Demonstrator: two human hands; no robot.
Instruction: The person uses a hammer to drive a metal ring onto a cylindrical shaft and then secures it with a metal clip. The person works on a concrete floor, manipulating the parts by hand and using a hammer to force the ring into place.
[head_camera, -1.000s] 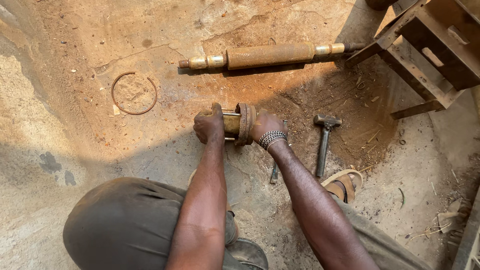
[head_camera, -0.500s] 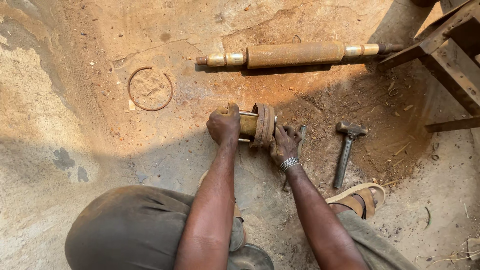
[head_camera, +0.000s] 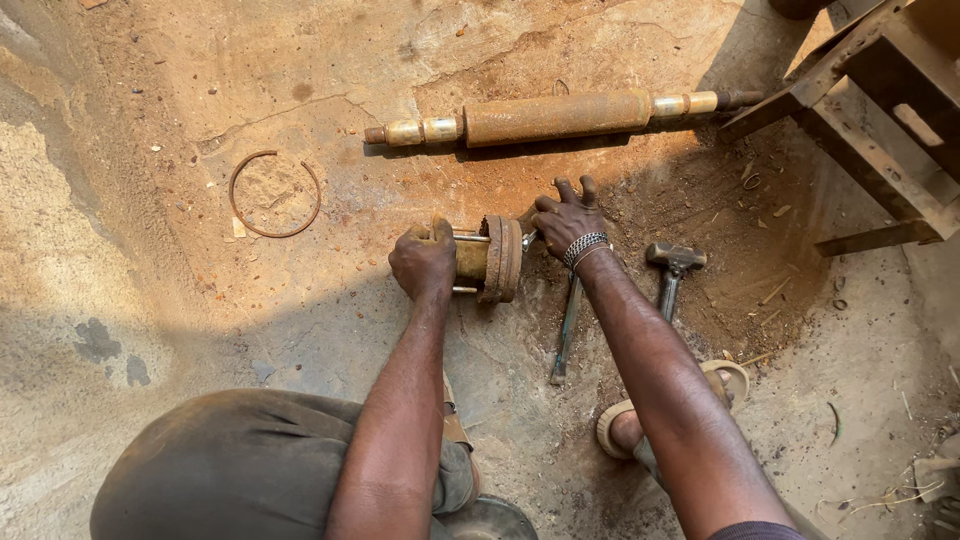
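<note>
My left hand (head_camera: 424, 262) is closed around a rusty cylindrical part (head_camera: 472, 260) lying on its side on the dirt floor. The part ends in a wide round flange (head_camera: 503, 258) on its right. My right hand (head_camera: 565, 218), with a beaded bracelet on the wrist, rests just right of the flange, fingers spread on the ground and against the flange's face. A slim metal rod tool (head_camera: 566, 332) lies on the ground under my right wrist.
A long rusty shaft (head_camera: 557, 117) with brass-coloured ends lies beyond the hands. An open metal ring (head_camera: 274, 193) lies to the left, a hammer (head_camera: 672, 266) to the right. A rusty metal frame (head_camera: 880, 110) stands at the upper right. My sandalled foot (head_camera: 640, 425) is below.
My right hand has come off the flange's rim and spread its fingers beside it. My left hand keeps its grip on the part. The view has shifted slightly.
</note>
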